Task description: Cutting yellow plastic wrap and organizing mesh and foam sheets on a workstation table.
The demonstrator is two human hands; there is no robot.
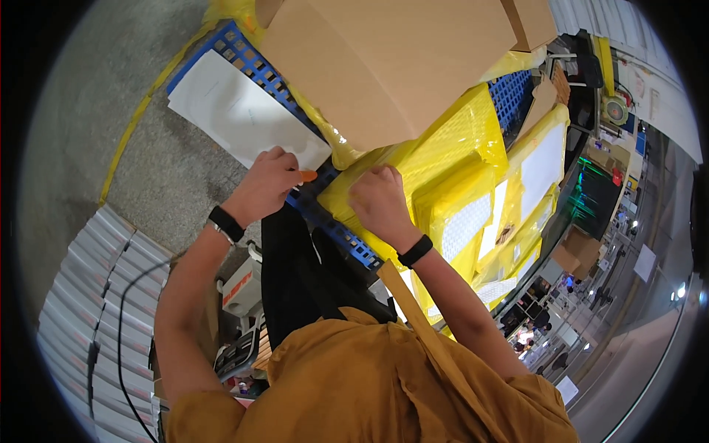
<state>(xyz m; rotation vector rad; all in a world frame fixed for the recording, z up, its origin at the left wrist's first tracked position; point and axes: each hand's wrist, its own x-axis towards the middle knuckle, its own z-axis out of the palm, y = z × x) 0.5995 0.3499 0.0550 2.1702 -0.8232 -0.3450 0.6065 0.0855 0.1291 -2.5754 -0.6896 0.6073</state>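
Head view: nearest is the wearer's mustard shirt [354, 384], with both forearms reaching over the near edge of a blue plastic lattice [340, 240] that seems to carry the load. The left hand [269, 181] is closed around a small orange piece [307, 176], which juts from the fist toward the other hand; its kind is unclear, and holding it by one end probably leaves the other end free. The right hand [380, 199] hovers over or rests on the near corner of a yellow wrapped package [454, 214]; its fingers look curled, but blur prevents me from telling whether they are loose or grasping film. White sheets [244, 111] lie along the lattice's left edge, just beyond the left hand, perhaps laid there to stay clear of the bulky packages. More yellow bundles, some with white faces, crowd the right side, overlapping and tilted. Beyond the hands, a large brown cardboard box [384, 66] covers much of the lattice's far part, blocking the way across and hiding what lies under it. On the floor to the left, pale stacked boxes [81, 303] stand beneath a loose black cable [122, 340]. Farther right, a round fan [614, 111] stands before a cluttered, lit hall.
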